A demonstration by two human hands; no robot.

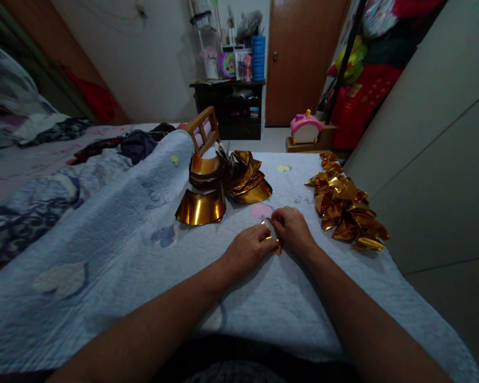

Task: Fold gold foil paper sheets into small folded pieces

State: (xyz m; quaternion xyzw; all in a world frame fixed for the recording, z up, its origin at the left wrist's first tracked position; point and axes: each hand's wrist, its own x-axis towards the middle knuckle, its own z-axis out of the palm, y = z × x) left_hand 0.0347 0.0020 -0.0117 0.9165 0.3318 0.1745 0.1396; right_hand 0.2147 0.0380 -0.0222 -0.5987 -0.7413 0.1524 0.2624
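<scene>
My left hand (249,246) and my right hand (294,229) come together over the blue quilt, both closed on one small sheet of gold foil paper (278,248). The sheet looks partly folded, and my fingers hide much of it. Beyond my left hand lie curved gold foil sheets (201,206), with a fanned stack of foil sheets (249,186) right behind them. To the right of my right hand, a long heap of folded gold foil pieces (343,207) runs along the quilt's edge.
The pale blue quilt (143,298) covers the surface under my hands. A wooden rail (201,127) stands at its far side. Farther back are a dark cabinet (227,109), a brown door (299,64) and a pink toy case (305,127). A pale cupboard (443,175) borders the right.
</scene>
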